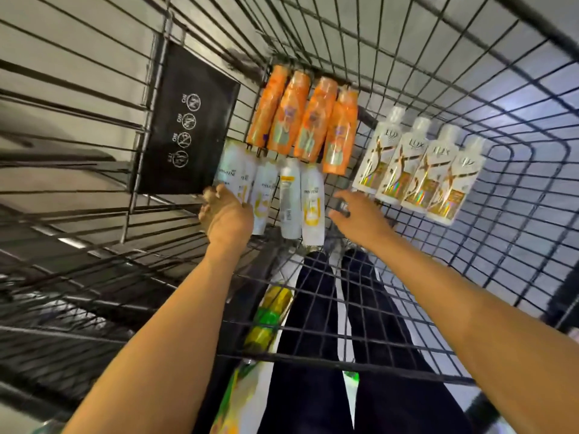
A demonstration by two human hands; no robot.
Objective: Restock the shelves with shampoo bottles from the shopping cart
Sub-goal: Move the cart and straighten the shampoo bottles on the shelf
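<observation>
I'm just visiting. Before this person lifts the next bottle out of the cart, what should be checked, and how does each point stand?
1. Bottles left in the shopping cart: ok, three groups.
2. Left hand on the leftmost Pantene bottle: ok, over its lower end.
3. Left grip closed: cannot tell, blurred.
4. Right hand free: ok, fingers stretched, holding nothing.
5. Lux bottles near right hand: ok, just beside it.
6. Shelf space: cannot tell, out of view.

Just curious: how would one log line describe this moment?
left hand at white bottles | right hand open, reaching | cart holds orange bottles
</observation>
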